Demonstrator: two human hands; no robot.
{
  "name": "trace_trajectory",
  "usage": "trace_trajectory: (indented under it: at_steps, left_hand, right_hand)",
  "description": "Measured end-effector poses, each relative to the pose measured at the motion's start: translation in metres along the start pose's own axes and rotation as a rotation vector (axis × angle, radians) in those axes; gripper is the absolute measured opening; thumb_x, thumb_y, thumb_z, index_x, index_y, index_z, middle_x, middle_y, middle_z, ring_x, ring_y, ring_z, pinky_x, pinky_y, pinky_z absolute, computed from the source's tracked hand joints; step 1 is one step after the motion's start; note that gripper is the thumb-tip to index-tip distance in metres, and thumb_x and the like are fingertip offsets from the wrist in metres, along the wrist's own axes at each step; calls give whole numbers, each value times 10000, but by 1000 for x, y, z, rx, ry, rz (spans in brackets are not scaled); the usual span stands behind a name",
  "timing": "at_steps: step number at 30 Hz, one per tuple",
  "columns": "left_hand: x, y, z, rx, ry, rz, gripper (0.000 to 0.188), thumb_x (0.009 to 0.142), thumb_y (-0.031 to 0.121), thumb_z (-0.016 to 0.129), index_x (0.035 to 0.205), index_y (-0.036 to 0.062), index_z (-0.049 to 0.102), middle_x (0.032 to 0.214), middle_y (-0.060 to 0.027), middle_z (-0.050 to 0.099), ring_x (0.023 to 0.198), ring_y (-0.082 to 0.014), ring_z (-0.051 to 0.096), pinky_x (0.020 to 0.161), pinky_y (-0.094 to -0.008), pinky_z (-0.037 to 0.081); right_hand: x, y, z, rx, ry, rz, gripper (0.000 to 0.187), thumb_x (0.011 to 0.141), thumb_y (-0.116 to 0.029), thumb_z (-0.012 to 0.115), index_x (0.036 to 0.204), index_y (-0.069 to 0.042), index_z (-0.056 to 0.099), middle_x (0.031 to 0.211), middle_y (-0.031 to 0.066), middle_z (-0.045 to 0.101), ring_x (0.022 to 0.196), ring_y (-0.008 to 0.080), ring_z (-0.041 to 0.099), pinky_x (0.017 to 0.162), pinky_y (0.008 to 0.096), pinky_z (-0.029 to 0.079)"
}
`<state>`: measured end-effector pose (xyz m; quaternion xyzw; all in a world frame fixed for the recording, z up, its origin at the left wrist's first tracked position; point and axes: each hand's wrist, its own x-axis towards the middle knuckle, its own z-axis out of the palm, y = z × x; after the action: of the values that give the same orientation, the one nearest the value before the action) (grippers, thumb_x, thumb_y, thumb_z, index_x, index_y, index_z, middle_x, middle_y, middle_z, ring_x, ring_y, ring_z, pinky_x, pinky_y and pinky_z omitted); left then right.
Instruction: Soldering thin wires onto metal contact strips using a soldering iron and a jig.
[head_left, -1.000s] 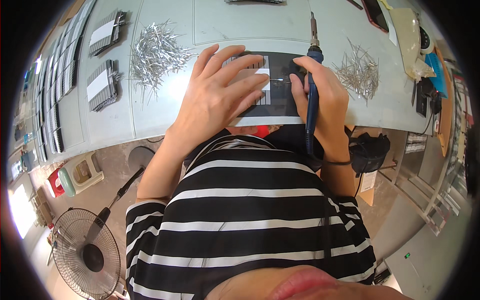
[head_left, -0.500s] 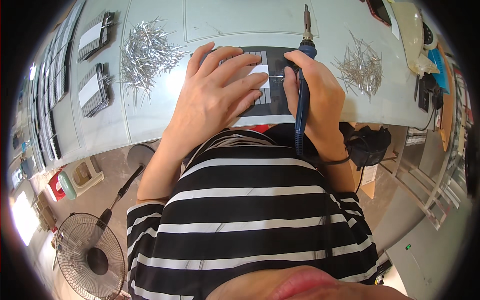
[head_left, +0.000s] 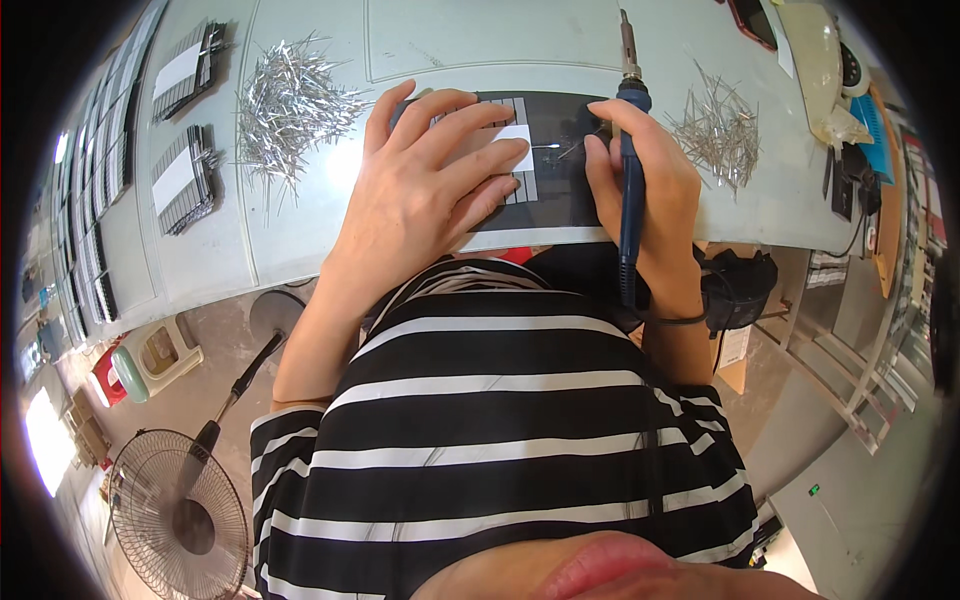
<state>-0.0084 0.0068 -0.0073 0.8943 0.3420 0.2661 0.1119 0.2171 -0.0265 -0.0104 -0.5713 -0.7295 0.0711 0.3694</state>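
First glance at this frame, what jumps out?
The two hands at the table edge: the left hand lies flat on a small dark striped panel on a black mat, and the right hand holds a blue-handled soldering iron, tip pointing away. Heaps of thin silver strips flank them, a big heap on the left and a smaller heap on the right. Stacks of dark panels line the far left.

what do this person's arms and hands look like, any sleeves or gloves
Both hands are bare, with no gloves or rings to be seen. The left hand and right hand lead to uncovered forearms. The short sleeves of a black and white striped top end near the elbows. A thin dark band circles the right wrist.
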Motion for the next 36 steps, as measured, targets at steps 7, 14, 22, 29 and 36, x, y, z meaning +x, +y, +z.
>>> trace_trajectory:
  at_steps: [7,14,22,29,36]
  left_hand:
    - [3,22,5,44,21,27,322,791,255,784,1107,213,743,1149,11,616,1132,-234,523,1077,-490,281]
    - [6,25,15,96,-11,37,342,803,297,776,1127,195,736,1122,15,603,1125,-230,499,1040,-469,280]
    - [7,20,0,80,17,13,334,800,237,780,1125,182,728,1187,10,625,1166,-230,530,1060,-456,298]
    - [4,5,0,47,-18,3,326,815,198,760,1131,133,716,1279,-26,639,1251,-255,540,1107,-485,313]
    - [3,3,1,16,-6,3,324,822,196,753,1134,120,712,1278,-39,638,1230,-263,550,1098,-489,331]
  right_hand:
    - [1,4,-1,-5,26,-30,292,847,-42,722,1129,-93,666,644,37,483,566,177,496,553,306,428]
    - [-1,16,-14,-139,63,19,276,847,-67,664,1121,-104,658,779,126,615,734,340,621,654,418,485]
    - [7,8,0,16,-10,-135,292,819,-104,709,1103,-127,646,721,103,554,658,320,580,581,408,454]
    - [0,2,12,-4,34,-85,342,798,-73,709,1126,-127,627,714,94,537,637,311,563,564,415,442]
    - [-6,-13,19,-115,44,-50,347,821,28,691,1152,-54,627,845,125,661,674,294,611,617,379,484]
